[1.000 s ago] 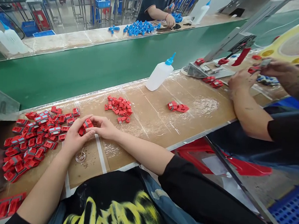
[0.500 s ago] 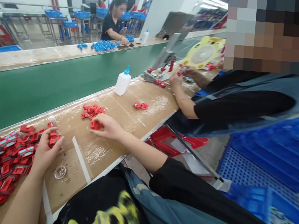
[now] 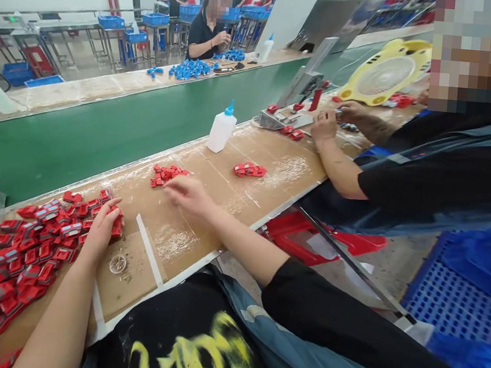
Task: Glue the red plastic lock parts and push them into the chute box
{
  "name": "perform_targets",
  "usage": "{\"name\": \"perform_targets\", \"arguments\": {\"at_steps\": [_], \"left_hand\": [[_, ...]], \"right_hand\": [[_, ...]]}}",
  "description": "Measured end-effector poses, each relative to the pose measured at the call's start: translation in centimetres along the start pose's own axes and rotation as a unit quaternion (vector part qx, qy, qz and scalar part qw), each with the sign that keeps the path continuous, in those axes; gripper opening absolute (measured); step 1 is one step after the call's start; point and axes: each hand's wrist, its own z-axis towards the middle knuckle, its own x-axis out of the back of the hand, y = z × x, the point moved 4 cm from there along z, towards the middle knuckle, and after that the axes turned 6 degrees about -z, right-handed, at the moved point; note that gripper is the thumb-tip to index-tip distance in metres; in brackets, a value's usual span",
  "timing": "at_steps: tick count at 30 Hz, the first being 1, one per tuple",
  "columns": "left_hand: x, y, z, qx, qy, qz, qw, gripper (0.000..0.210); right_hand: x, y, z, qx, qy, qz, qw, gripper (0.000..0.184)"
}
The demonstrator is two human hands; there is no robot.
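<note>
My left hand [image 3: 103, 226] is at the right edge of a large heap of red toy-car-like plastic parts [image 3: 31, 255]. Its fingers curve around a red plastic part [image 3: 117, 226], partly hidden by the hand. My right hand [image 3: 193, 196] hovers over the table with fingers bent down, just beside a smaller pile of little red parts [image 3: 163, 175]. Its fingertips are blurred, and whether they hold anything does not show. Farther right lies a short row of red parts [image 3: 250, 170].
A white bottle with blue nozzle [image 3: 222, 128] stands near the green conveyor belt [image 3: 118, 120]. A small clear dish [image 3: 117, 263] lies on a board. To the right, a co-worker's hands [image 3: 326, 125] work by a metal press [image 3: 299, 92] and yellow fan [image 3: 385, 73].
My right hand has shifted to the edge of the small pile; the red part seen at its fingers no longer shows. The row farther right looks longer. The view has swung left.
</note>
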Motion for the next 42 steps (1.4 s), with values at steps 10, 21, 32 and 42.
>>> {"name": "perform_targets", "arguments": {"at_steps": [10, 21, 32, 42], "left_hand": [[-0.2, 0.6, -0.5, -0.083, -0.005, 0.111, 0.99, 0.054], [-0.1, -0.7, -0.6, -0.023, 0.016, 0.073, 0.997, 0.061], [-0.3, -0.5, -0.5, -0.03, 0.005, 0.044, 0.999, 0.056], [0.1, -0.2, -0.3, -0.015, -0.008, 0.065, 0.998, 0.052]], "right_hand": [[-10.1, -10.6, -0.8, 0.196, -0.314, -0.031, 0.928, 0.058], [-11.9, -11.4, -1.0, 0.147, -0.328, -0.058, 0.932, 0.05], [-12.0, -11.6, -1.6, 0.256, -0.26, -0.02, 0.931, 0.034], [-10.2, -7.2, 0.3, 0.0, -0.123, 0.32, 0.94, 0.045]]}}
